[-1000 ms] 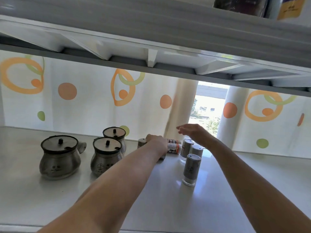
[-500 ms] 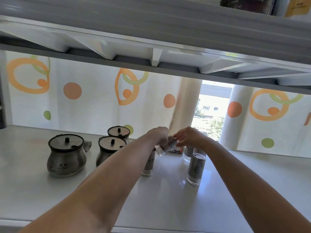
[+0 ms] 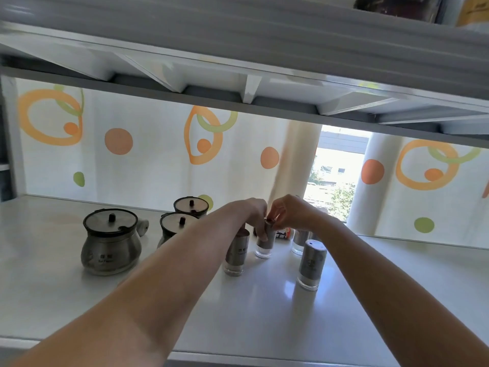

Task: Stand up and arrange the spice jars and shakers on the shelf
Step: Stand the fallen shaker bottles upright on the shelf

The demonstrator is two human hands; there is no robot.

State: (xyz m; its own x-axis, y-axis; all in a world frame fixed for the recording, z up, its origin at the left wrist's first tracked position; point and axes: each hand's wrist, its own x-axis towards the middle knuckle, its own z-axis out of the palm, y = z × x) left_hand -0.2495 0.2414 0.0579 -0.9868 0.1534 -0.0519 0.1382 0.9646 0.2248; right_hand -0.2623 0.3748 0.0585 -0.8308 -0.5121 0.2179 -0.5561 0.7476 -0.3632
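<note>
Nearly upright, shaker (image 3: 264, 242) in left hand (image 3: 250, 213) and right hand (image 3: 294, 213) (label unreadable)

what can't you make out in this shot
Head view:
held shaker: top hidden under left hand and right hand fingers
labelled jar behind it: mostly covered by the right hand, print too small
middle pot: body hidden by left forearm
top-shelf containers: cut off by the upper edge
</note>
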